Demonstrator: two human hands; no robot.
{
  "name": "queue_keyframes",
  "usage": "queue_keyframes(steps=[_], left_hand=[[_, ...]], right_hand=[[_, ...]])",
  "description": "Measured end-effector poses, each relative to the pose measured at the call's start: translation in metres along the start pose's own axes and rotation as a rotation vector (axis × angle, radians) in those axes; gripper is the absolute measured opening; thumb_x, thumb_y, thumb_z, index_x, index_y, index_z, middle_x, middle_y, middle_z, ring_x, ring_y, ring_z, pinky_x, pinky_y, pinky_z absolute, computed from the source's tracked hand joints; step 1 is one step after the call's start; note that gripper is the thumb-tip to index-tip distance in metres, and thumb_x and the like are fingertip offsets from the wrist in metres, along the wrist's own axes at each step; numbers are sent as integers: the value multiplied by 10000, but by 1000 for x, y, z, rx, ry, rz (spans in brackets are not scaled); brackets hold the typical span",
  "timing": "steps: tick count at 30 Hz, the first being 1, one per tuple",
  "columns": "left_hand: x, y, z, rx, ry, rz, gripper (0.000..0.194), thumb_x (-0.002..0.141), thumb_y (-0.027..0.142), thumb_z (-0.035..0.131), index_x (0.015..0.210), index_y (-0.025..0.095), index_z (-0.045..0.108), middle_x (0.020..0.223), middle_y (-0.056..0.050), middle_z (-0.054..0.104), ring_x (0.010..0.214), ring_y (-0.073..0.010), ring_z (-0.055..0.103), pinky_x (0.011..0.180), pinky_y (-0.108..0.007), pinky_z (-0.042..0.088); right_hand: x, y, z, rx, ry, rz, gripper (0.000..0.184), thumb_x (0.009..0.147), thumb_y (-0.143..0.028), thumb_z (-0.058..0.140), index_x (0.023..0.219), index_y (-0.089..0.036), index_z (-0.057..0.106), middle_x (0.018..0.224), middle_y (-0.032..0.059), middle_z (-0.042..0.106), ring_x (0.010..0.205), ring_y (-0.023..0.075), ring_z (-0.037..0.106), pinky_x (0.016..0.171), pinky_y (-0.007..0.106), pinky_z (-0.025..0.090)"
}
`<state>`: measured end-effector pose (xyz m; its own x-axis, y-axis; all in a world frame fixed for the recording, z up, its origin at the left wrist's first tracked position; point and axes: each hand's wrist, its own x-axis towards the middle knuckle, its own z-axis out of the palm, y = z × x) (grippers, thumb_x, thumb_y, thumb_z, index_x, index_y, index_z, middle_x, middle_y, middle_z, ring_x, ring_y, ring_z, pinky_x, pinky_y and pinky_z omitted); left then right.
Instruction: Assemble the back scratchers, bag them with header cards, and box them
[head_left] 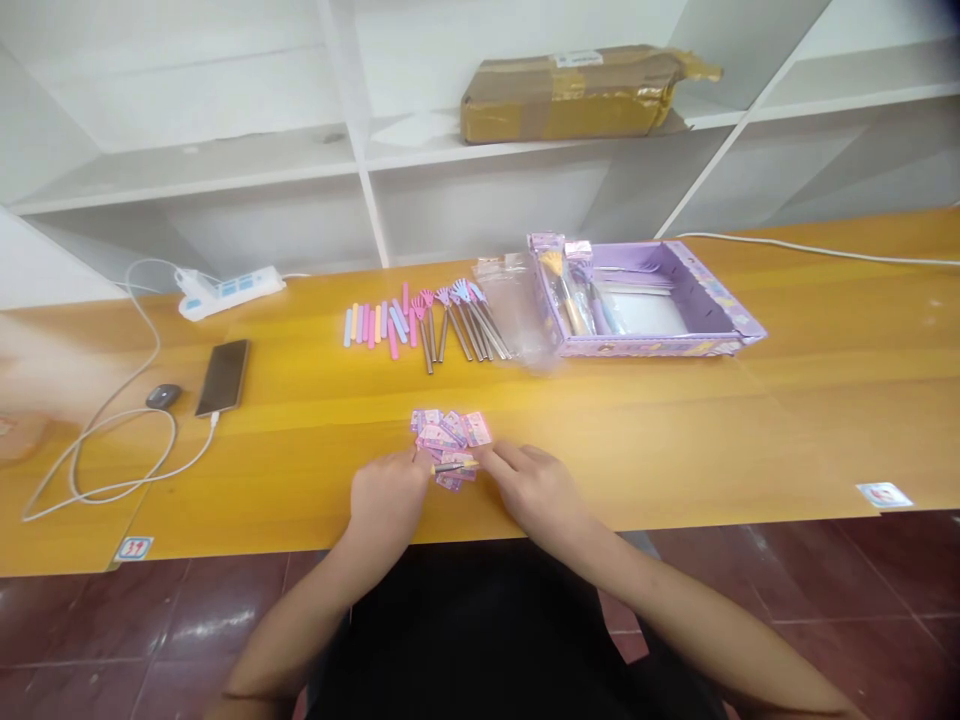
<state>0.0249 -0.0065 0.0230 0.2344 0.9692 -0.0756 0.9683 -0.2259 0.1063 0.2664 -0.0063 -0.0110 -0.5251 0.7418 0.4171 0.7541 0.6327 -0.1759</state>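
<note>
The left hand (388,492) and the right hand (534,490) meet low over the front part of the bench (645,430), with a short rod (454,466) stretched level between them. The fingers of each hand are closed on one end of it, leaving a metal middle and some yellow in view; how the fingertips wrap the ends is too small to tell. The rod is above a loose, overlapping pile of small pink and purple printed cards (478,429), which spreads just beyond and beneath the hands. Farther back lie coloured sleeves (377,322) in pink, blue, yellow and purple, side by side, and right next to them a group of metal sticks (472,325) with pink, blue and purple claw-shaped heads. Clear plastic bags (517,305) lie between those sticks and an open purple box (645,346), where bagged claw-headed pieces (566,290) rest at the left end. Well to the left are a phone (223,378) with a white cable (175,440) plugged in, a small dark rounded object (163,396) and a white power strip (232,292).
</note>
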Motion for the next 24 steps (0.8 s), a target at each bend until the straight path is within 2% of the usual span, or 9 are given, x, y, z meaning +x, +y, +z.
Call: queue_keyframes(steps=[2, 7, 9, 11, 14, 16, 18, 24], left_hand=[[1, -2, 6, 34, -12, 7, 253, 958, 97, 539, 914, 191, 769, 734, -124, 724, 716, -279, 736, 647, -322, 466], [5, -10, 21, 64, -16, 8, 299, 1006, 101, 495, 930, 186, 771, 808, -133, 766, 762, -266, 746, 646, -308, 437], [8, -10, 24, 67, -7, 9, 315, 1007, 88, 474, 921, 186, 762, 840, -134, 779, 782, -262, 743, 639, -308, 418], [9, -11, 26, 63, 0, 14, 303, 998, 85, 483, 912, 192, 753, 845, -125, 783, 781, -255, 734, 627, -309, 394], [9, -14, 26, 53, 6, 14, 292, 987, 81, 490, 894, 202, 740, 835, -109, 785, 766, -251, 724, 608, -320, 356], [9, -16, 26, 49, 9, 3, 289, 967, 64, 492, 874, 203, 729, 827, -104, 784, 755, -250, 721, 602, -327, 338], [8, -19, 25, 46, 12, -7, 284, 949, 53, 497, 858, 204, 719, 821, -99, 782, 745, -243, 717, 599, -329, 326], [10, -18, 24, 44, 2, -32, 269, 928, 53, 511, 829, 212, 706, 796, -80, 775, 725, -227, 704, 597, -314, 298]], right_hand=[[-1, -7, 11, 1, -22, -4, 407, 971, 24, 494, 1247, -191, 703, 961, 65, 746, 707, 190, 581, 685, 332, 432], [-4, 1, 25, 21, -12, 8, 347, 1017, -10, 485, 1222, -182, 707, 974, 74, 752, 734, 192, 621, 690, 311, 443], [-3, 2, 24, 74, -5, 38, 317, 1070, -83, 466, 1242, -187, 711, 983, 78, 751, 718, 193, 624, 677, 316, 454], [-3, 2, 20, 217, 23, 90, 330, 1136, -223, 425, 1313, -204, 703, 1036, 86, 752, 775, 205, 664, 711, 324, 499], [-5, 2, 11, 507, 155, 193, 535, 1184, -419, 265, 1360, -237, 736, 1112, 101, 717, 916, 229, 703, 797, 360, 554], [-7, 3, 7, 638, 259, 264, 654, 1182, -454, 195, 1289, -247, 807, 1089, 104, 674, 892, 227, 682, 774, 377, 553], [-9, 6, 5, 702, 327, 309, 677, 1176, -479, 220, 1221, -247, 854, 1030, 98, 635, 829, 218, 643, 720, 379, 536], [-9, 13, 4, 776, 333, 251, 638, 1160, -533, 297, 1258, -247, 859, 984, 88, 625, 768, 203, 598, 661, 369, 512]])
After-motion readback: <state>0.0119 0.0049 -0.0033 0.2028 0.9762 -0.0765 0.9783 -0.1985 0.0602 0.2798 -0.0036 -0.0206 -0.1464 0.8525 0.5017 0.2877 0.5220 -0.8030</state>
